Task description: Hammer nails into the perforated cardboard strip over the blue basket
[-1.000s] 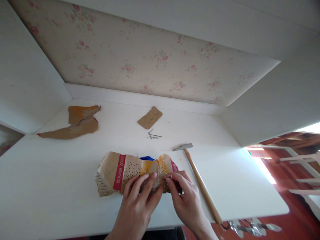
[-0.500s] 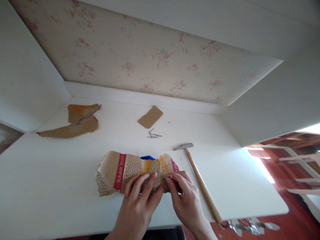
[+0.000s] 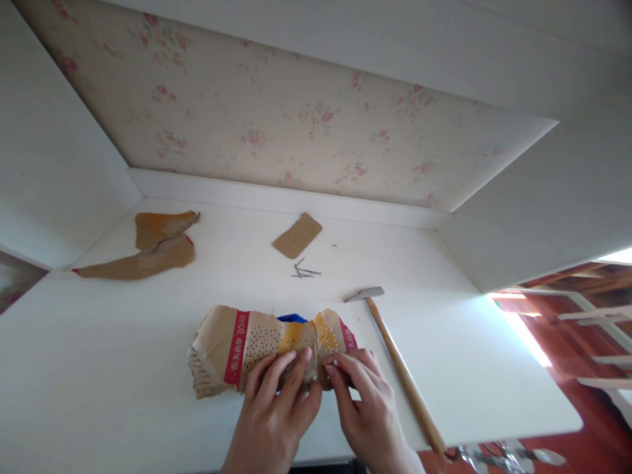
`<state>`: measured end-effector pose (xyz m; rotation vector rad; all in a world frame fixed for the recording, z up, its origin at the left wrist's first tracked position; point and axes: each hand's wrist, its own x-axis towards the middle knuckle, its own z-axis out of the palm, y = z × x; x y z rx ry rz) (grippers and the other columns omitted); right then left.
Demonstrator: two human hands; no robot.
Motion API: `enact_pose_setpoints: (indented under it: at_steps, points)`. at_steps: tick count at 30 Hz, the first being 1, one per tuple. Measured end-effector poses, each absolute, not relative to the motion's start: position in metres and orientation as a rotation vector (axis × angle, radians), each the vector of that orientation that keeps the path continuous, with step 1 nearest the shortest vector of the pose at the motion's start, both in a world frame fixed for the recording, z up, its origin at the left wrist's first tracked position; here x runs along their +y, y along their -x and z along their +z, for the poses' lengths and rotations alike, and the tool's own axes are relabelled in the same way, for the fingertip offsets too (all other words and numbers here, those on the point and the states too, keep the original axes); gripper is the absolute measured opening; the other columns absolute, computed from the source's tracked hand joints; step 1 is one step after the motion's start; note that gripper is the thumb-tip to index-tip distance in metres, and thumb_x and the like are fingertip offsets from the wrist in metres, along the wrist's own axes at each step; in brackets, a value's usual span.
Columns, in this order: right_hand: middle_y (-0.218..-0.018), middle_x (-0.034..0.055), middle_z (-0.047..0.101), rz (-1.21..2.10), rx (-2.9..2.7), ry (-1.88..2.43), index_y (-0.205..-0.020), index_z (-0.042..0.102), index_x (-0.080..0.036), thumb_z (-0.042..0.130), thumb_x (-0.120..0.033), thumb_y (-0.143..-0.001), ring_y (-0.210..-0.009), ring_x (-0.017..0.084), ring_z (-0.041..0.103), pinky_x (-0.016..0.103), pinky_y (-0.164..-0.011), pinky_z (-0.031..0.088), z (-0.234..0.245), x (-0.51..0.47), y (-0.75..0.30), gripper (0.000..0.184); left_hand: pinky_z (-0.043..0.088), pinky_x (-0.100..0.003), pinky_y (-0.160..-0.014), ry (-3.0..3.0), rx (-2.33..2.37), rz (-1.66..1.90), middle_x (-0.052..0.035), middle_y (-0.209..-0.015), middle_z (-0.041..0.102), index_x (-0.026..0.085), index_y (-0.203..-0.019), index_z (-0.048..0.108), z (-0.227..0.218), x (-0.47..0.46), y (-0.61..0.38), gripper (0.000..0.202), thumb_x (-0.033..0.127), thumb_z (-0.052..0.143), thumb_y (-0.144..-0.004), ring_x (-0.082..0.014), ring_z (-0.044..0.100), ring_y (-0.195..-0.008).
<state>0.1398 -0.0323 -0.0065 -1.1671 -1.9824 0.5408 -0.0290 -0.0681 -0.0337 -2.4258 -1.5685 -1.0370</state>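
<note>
From the cardboard sheet (image 3: 264, 337) on your table (image 3: 118, 368), torn scraps (image 3: 160, 257) lie at ten o'clock; nails (image 3: 308, 270) at twelve, a card (image 3: 297, 236) just behind them; the hammer (image 3: 399, 367) at three.

Soft daylight from right; harsh glare streak across red floor (image 3: 560, 339); edges stretched, blurry; fine detail soft.

tan cardboard (image 3: 216, 329) banded crimson and yellow; white desk (image 3: 123, 368); cream wallpaper (image 3: 281, 99) with a pink floral pattern.
</note>
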Motion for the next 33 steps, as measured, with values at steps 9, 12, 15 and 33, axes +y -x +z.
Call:
enact_pose_setpoints:
  at_steps: [9, 12, 15, 33]
  points:
    - [-0.085, 0.0045, 0.068, 0.538, -1.969, 1.214, -0.099, 0.062, -0.023, 0.054, -0.01, -0.093, -0.078, 0.021, 0.06, 0.037, -0.073, 0.051, -0.002, -0.031, -0.141, 0.016, 0.036, -0.041, -0.099, 2.345, -1.499, -1.141, -0.0058, -0.126, 0.068, 0.022, -0.099, 0.072, -0.031, -0.067, 0.024, 0.03, 0.01, 0.044, -0.093, -0.0225, 0.057, -0.112]
    - [-0.085, 0.0046, 0.069, 0.517, -1.976, 1.202, -0.1, 0.061, -0.023, 0.054, -0.009, -0.093, -0.077, 0.021, 0.06, 0.037, -0.073, 0.051, -0.003, -0.031, -0.141, 0.017, 0.037, -0.041, -0.099, 2.325, -1.503, -1.139, -0.0053, -0.126, 0.068, 0.023, -0.098, 0.072, -0.033, -0.067, 0.022, 0.031, 0.009, 0.045, -0.092, -0.0221, 0.058, -0.111]
    - [-0.085, 0.0042, 0.069, 0.511, -1.98, 1.188, -0.1, 0.061, -0.023, 0.055, -0.008, -0.093, -0.077, 0.02, 0.06, 0.036, -0.072, 0.05, -0.003, -0.031, -0.141, 0.018, 0.037, -0.042, -0.1, 2.33, -1.502, -1.155, -0.0055, -0.127, 0.067, 0.022, -0.098, 0.072, -0.035, -0.068, 0.023, 0.031, 0.009, 0.044, -0.092, -0.0228, 0.058, -0.111]
    - [-0.088, 0.0058, 0.07, 0.516, -1.959, 1.096, -0.105, 0.061, -0.024, 0.053, -0.004, -0.091, -0.079, 0.021, 0.062, 0.038, -0.072, 0.052, 0.011, -0.031, -0.13, 0.025, 0.039, -0.041, -0.101, 2.249, -1.345, -1.215, -0.0034, -0.11, 0.075, 0.019, -0.09, 0.073, -0.02, -0.07, 0.034, 0.025, 0.014, 0.049, -0.096, -0.0215, 0.064, -0.106]
